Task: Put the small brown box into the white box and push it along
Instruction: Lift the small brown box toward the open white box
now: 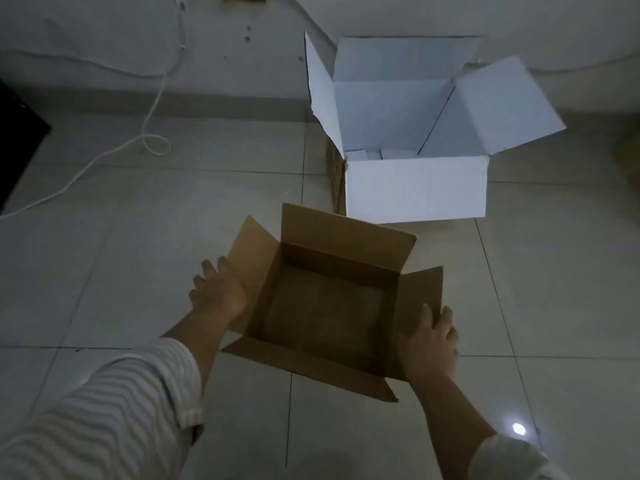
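Hands grip the small brown box [329, 306], left hand [218, 292] and right hand [429, 344] with fingers [427, 315] clamped on opposite side flaps. It is not yet inside the white box [415, 188]; placing and pushing remain.

Both hands hold the open brown box [325, 306] above the tiled floor [104, 271], the left hand [218, 296] on its left flap, the right hand [431, 344] on its right flap. The open white box [415, 188] stands beyond it. A white cable [152, 109] loops across the floor at left.

Small white items [381, 154] inside the white box [415, 188] are indistinct.
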Demonstrator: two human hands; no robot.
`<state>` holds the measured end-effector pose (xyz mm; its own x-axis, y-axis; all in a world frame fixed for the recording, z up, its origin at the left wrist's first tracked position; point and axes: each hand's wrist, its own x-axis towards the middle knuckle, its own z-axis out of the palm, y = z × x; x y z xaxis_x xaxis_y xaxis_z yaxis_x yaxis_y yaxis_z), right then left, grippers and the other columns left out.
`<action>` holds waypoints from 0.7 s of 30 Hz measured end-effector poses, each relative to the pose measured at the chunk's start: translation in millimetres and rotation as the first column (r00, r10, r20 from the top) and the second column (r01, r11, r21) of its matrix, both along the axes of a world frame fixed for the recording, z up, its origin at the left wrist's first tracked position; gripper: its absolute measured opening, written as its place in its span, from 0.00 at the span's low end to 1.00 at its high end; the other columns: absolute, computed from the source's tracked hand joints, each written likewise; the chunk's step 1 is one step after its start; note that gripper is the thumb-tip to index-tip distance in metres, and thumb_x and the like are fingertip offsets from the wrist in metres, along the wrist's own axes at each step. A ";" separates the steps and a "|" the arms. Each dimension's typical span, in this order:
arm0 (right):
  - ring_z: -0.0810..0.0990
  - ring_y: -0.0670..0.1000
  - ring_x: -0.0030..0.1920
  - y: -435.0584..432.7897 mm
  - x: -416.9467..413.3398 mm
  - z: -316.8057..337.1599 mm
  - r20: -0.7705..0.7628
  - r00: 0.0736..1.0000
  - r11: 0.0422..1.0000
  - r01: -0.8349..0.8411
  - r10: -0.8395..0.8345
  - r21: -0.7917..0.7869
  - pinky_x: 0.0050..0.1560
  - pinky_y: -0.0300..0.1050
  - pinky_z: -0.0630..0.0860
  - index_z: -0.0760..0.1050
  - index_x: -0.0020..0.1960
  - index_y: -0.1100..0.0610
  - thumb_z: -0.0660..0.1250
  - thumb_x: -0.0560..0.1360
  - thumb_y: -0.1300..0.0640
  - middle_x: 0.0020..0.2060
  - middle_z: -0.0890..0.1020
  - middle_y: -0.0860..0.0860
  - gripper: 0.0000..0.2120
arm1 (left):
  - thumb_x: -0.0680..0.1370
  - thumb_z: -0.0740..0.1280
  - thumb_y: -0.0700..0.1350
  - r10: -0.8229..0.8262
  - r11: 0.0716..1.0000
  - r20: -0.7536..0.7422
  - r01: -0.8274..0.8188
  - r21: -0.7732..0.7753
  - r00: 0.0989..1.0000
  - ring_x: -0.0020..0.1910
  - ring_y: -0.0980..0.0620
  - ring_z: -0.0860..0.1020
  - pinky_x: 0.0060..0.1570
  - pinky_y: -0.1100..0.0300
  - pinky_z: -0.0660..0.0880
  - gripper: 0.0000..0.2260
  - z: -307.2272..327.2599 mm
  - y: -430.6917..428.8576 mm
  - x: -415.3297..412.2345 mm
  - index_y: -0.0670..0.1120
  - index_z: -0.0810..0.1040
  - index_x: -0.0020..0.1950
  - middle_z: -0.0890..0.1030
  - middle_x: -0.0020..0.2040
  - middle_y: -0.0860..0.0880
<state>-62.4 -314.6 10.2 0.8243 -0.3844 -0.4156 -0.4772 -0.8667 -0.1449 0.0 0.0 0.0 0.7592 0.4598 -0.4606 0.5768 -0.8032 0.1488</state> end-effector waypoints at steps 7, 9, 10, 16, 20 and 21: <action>0.74 0.65 0.60 -6.1 7.8 -23.0 0.122 0.964 0.951 0.205 -0.238 0.232 0.56 0.60 0.77 0.46 0.75 0.53 0.54 0.76 0.70 0.66 0.68 0.63 0.33 | 0.79 0.57 0.39 0.025 1.000 0.072 -0.024 -0.021 0.997 0.61 0.37 0.75 0.60 0.43 0.74 0.21 -27.0 8.9 2.3 0.43 0.62 0.73 0.74 0.66 0.38; 0.79 0.63 0.52 -8.3 12.4 -23.8 0.130 0.940 0.920 0.269 -0.315 0.286 0.48 0.56 0.80 0.54 0.73 0.55 0.54 0.76 0.70 0.57 0.76 0.62 0.28 | 0.79 0.58 0.39 -0.013 1.000 0.124 0.016 -0.026 0.992 0.55 0.38 0.78 0.52 0.48 0.76 0.14 -24.7 6.7 1.5 0.41 0.71 0.65 0.79 0.58 0.38; 0.80 0.61 0.47 -8.4 13.7 -22.3 0.126 0.936 0.908 0.276 -0.328 0.314 0.46 0.56 0.80 0.62 0.68 0.57 0.55 0.75 0.70 0.52 0.79 0.61 0.22 | 0.79 0.58 0.39 -0.033 0.999 0.141 0.038 -0.033 0.989 0.53 0.38 0.78 0.48 0.50 0.75 0.13 -22.9 4.6 0.0 0.41 0.73 0.63 0.80 0.56 0.38; 0.78 0.54 0.38 -7.7 17.0 20.5 0.161 0.938 0.890 0.222 -0.306 0.398 0.36 0.46 0.76 0.73 0.50 0.57 0.57 0.75 0.68 0.42 0.79 0.56 0.10 | 0.80 0.58 0.40 -0.058 0.997 0.160 0.066 -0.046 0.985 0.50 0.39 0.79 0.43 0.54 0.71 0.12 15.5 -11.0 -17.9 0.41 0.74 0.61 0.81 0.53 0.39; 0.79 0.55 0.39 -13.0 13.2 77.8 0.182 0.952 0.918 0.171 -0.247 0.357 0.37 0.46 0.75 0.73 0.51 0.57 0.56 0.76 0.67 0.42 0.79 0.56 0.10 | 0.80 0.59 0.40 -0.069 0.996 0.171 0.079 -0.048 0.983 0.50 0.40 0.79 0.43 0.54 0.71 0.11 71.7 -19.9 -30.4 0.40 0.74 0.61 0.81 0.53 0.39; 0.79 0.55 0.39 -14.7 11.9 95.7 0.191 0.953 0.923 0.156 -0.234 0.351 0.37 0.45 0.74 0.73 0.51 0.57 0.56 0.76 0.67 0.42 0.79 0.56 0.10 | 0.80 0.59 0.40 -0.073 0.995 0.170 0.083 -0.052 0.983 0.50 0.40 0.79 0.42 0.54 0.71 0.11 90.6 -22.5 -33.1 0.40 0.74 0.61 0.81 0.53 0.39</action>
<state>-50.5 -329.3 105.9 0.8332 -0.4210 -0.3585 -0.5529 -0.6445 -0.5281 -33.1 -22.5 90.6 0.8603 0.3721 -0.3484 0.4756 -0.8319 0.2858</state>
